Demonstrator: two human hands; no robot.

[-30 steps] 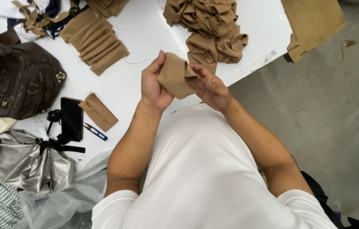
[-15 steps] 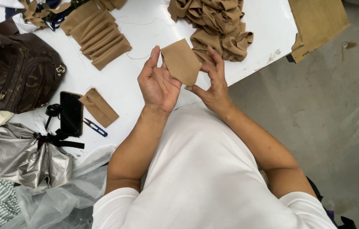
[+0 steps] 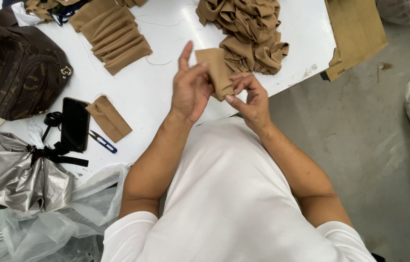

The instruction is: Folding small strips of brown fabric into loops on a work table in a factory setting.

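Standing over the white table [image 3: 166, 92], I see it fill the upper left of the view, its near edge running toward the person's white shirt [image 3: 234, 204] at six o'clock. A brown handbag [image 3: 13, 73] sits at nine o'clock, with a crumpled silvery plastic sheet [image 3: 16, 174] below it at about eight. At twelve o'clock lies a loose heap of tan fabric pieces [image 3: 246, 29], and at eleven o'clock a neat fanned stack of folded tan pieces [image 3: 115, 36]. A flat sheet of brown cardboard [image 3: 355, 34] hangs off the table corner at one o'clock. Near the bag, a black phone [image 3: 75, 123] lies face up, a single folded tan piece [image 3: 109, 118] just beside it on its right, and small blue-handled snips [image 3: 102, 141] just beneath that. In the middle, above the table edge, both hands meet on one tan fabric piece [image 3: 217, 70], held up just below the heap. The left hand [image 3: 190, 90] has its forefinger raised straight and the other fingers curled against the piece's left edge, the thumb pressing it. The right hand [image 3: 251, 99] pinches the lower right corner of the piece between thumb and bent fingertips.
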